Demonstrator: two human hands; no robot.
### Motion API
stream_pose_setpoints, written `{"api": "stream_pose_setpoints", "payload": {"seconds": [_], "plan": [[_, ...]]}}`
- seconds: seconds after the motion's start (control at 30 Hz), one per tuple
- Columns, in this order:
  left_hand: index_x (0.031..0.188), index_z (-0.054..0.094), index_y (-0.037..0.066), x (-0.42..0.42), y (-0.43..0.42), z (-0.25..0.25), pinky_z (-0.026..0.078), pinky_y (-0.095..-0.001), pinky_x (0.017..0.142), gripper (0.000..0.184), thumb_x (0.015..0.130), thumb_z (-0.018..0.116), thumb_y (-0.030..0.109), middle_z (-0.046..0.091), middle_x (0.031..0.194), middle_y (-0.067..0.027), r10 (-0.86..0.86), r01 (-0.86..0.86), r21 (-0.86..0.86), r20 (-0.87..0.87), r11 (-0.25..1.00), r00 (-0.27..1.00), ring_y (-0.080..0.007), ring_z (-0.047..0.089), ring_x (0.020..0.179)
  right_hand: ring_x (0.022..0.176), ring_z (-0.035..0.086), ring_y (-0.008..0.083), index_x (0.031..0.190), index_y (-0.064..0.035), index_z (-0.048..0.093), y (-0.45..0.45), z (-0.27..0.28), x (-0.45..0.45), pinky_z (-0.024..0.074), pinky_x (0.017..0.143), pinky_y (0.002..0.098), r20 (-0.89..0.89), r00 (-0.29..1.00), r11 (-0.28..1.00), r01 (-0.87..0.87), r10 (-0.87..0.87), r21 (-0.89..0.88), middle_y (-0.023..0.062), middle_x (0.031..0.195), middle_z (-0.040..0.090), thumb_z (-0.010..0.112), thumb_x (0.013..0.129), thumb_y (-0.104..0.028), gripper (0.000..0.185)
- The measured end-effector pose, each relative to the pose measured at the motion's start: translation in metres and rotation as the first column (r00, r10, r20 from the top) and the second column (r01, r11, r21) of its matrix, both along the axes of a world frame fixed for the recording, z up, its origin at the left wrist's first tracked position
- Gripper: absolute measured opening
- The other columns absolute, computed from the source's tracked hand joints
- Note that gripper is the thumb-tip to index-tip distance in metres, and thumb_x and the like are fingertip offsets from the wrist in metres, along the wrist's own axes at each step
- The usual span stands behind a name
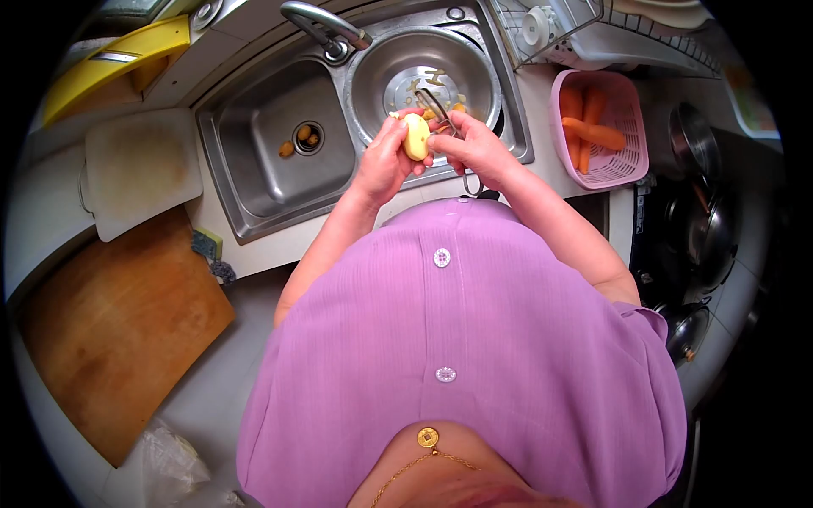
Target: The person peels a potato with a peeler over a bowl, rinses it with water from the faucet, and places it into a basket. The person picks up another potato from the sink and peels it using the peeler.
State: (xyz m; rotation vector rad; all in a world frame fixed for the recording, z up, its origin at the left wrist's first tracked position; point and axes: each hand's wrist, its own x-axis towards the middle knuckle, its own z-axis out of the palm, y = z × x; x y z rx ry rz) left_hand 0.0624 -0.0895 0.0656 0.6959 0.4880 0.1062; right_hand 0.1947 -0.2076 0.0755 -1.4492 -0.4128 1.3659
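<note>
My left hand (385, 157) is wrapped round a pale yellow peeled potato (417, 137), held over the near rim of the steel basin (360, 93). In my right hand (470, 148) is a metal peeler (447, 114), its head angled up beside the potato. Some of my right fingertips are close to the potato's right side; whether they press on it I cannot tell. Brownish peelings (434, 78) lie in the basin, which sits in the right sink bowl. Several small unpeeled potatoes (286, 149) rest at the drain of the left sink bowl (246, 110).
A tap (326, 25) arches over the sink's back edge. To the right stands a pink basket (622, 173) of carrots (593, 131), with pans (694, 140) beyond it. At the left are a white chopping board (140, 173), a brown board (123, 330) and a sponge (206, 243).
</note>
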Motion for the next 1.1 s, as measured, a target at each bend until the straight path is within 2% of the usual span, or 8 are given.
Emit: {"api": "stream_pose_setpoints", "payload": {"seconds": [0.13, 0.27, 1.1], "plan": [[0.122, 0.039, 0.005, 0.002, -0.007, -0.003, 0.041, -0.0265, 0.054, 0.033, 0.099, 0.03, 0.027, 0.052, 0.098, -0.0114, 0.042, -0.038, 0.092, -0.045, 0.995, 0.998, -0.0178, 0.052, 0.067, 0.049, 0.047, 0.006, 0.109, -0.0003, 0.048, 0.003, 0.001, -0.008, 0.0354, 0.043, 0.0204, -0.033, 0.999, 1.0, 0.02, -0.019, 0.017, 0.0055, 0.07, 0.062, 0.065, 0.078, -0.022, 0.041], [0.12, 0.039, 0.005, 0.001, -0.006, -0.003, 0.04, -0.0262, 0.054, 0.031, 0.098, 0.031, 0.026, 0.053, 0.097, -0.0116, 0.056, -0.051, 0.075, -0.06, 0.996, 0.997, -0.0174, 0.051, 0.067, 0.05, 0.048, 0.0066, 0.11, 0.0002, 0.046, 0.003, -0.002, -0.007, 0.0362, 0.044, 0.0209, -0.109, 0.993, 0.998, 0.049, -0.045, 0.04, 0.0058, 0.071, 0.062, 0.063, 0.079, -0.018, 0.04], [0.12, 0.04, 0.007, 0.004, -0.002, -0.009, 0.041, -0.0255, 0.054, 0.03, 0.098, 0.033, 0.025, 0.054, 0.098, -0.0107, 0.039, -0.037, 0.096, -0.017, 0.995, 0.999, -0.0168, 0.052, 0.069, 0.052, 0.049, 0.0066, 0.113, -0.0005, 0.043, 0.003, -0.008, -0.01, 0.037, 0.044, 0.0211, -0.141, 0.989, 0.996, 0.063, -0.054, 0.061, 0.006, 0.073, 0.062, 0.061, 0.081, -0.015, 0.04]]}}
